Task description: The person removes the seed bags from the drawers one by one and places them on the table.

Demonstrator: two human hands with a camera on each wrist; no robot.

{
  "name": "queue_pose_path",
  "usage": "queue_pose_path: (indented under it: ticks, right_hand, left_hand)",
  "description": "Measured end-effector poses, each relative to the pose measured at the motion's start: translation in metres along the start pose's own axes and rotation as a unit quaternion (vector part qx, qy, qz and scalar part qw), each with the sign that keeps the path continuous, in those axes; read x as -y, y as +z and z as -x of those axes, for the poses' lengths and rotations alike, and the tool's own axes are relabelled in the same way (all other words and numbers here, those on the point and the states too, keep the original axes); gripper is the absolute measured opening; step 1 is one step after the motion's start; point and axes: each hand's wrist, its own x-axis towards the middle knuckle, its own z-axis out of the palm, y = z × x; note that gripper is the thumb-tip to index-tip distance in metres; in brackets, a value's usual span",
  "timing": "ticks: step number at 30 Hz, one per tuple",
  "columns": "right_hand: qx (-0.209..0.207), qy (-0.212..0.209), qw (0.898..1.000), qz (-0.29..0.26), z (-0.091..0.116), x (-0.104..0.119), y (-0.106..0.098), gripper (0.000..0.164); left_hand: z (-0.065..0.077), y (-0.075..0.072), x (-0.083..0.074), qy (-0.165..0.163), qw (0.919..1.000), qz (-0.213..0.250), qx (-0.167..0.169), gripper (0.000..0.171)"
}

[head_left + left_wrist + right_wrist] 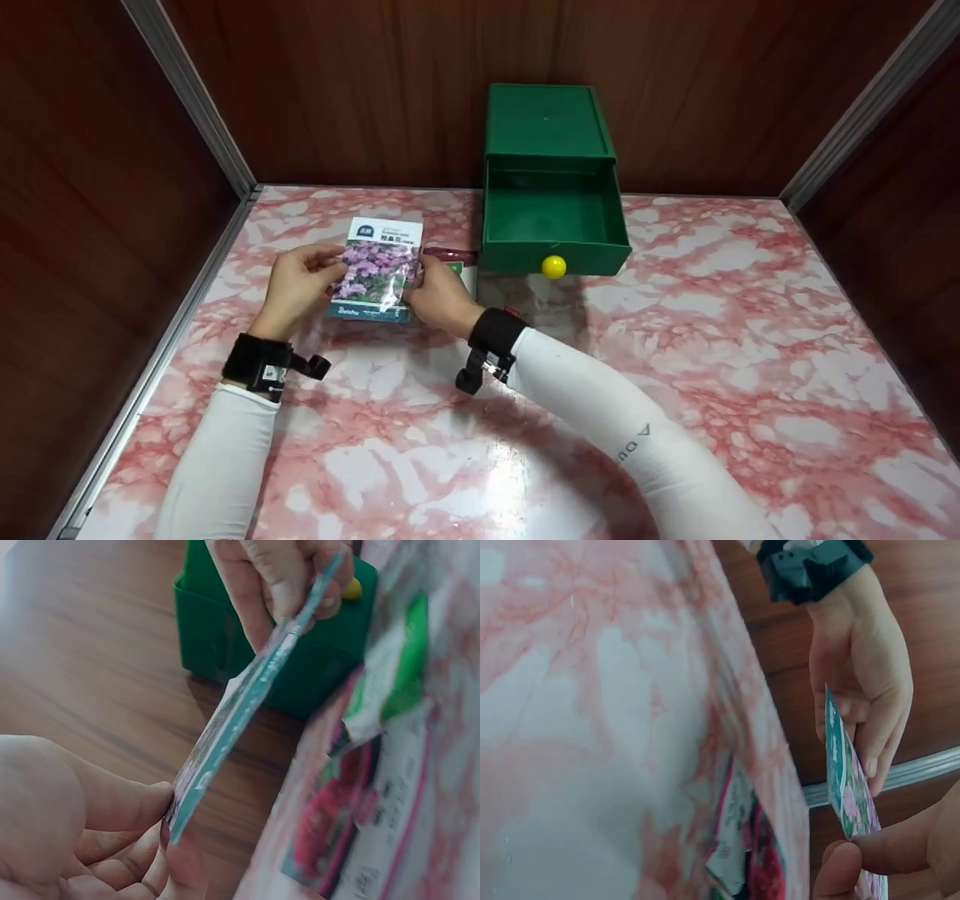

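A seed packet (373, 274) with purple flowers, a white top and a teal bottom strip is held above the table between both hands, its printed face up toward the head camera. My left hand (294, 286) pinches its left edge between thumb and fingers. On the opposite edge, my right hand (442, 294) grips it with the thumb (281, 589) on the printed side. Seen from the left wrist, the packet (244, 705) is nearly edge-on. Other packets lie on the table beneath, partly hidden by my right hand: a pink-flowered one (326, 817) and a green-and-white one (390, 671).
A green box (547, 120) stands against the back wooden wall, right of the hands. Its drawer (555, 206) is pulled out toward me, with a yellow knob (553, 267) on the front. Wooden panels enclose the pink marbled table (712, 360) at back and sides.
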Motion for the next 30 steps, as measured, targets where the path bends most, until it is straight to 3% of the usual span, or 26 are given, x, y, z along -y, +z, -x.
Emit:
queue_pose_path:
  ticks: [5, 13, 18, 21, 25, 30]
  right_hand:
    - [-0.004, -0.006, 1.000, -0.012, -0.007, -0.009, 0.013, 0.063]
    - [0.010, -0.008, 0.999, -0.029, -0.010, -0.014, 0.030, 0.033]
    - [0.011, -0.010, 0.999, -0.028, -0.013, -0.011, 0.036, 0.040]
    - [0.025, 0.017, 0.997, -0.078, -0.012, -0.007, 0.039, 0.042]
    - [0.046, 0.055, 0.982, -0.175, -0.011, -0.003, 0.044, 0.046]
    - [0.061, 0.042, 0.979, -0.192, -0.011, 0.000, 0.053, 0.060]
  left_hand:
    - [0.002, 0.000, 0.016, -0.029, 0.9995, -0.013, -0.005, 0.033]
    - [0.001, -0.003, 0.033, -0.053, 0.9982, -0.015, -0.023, 0.031]
    - [0.003, -0.007, 0.037, -0.065, 0.9975, -0.014, -0.026, 0.032]
    - [0.002, -0.010, 0.039, -0.070, 0.9969, -0.012, -0.033, 0.032]
    - [-0.001, -0.016, 0.043, -0.077, 0.9961, -0.014, -0.040, 0.032]
    - [-0.003, -0.029, 0.049, -0.085, 0.9947, -0.032, -0.048, 0.034]
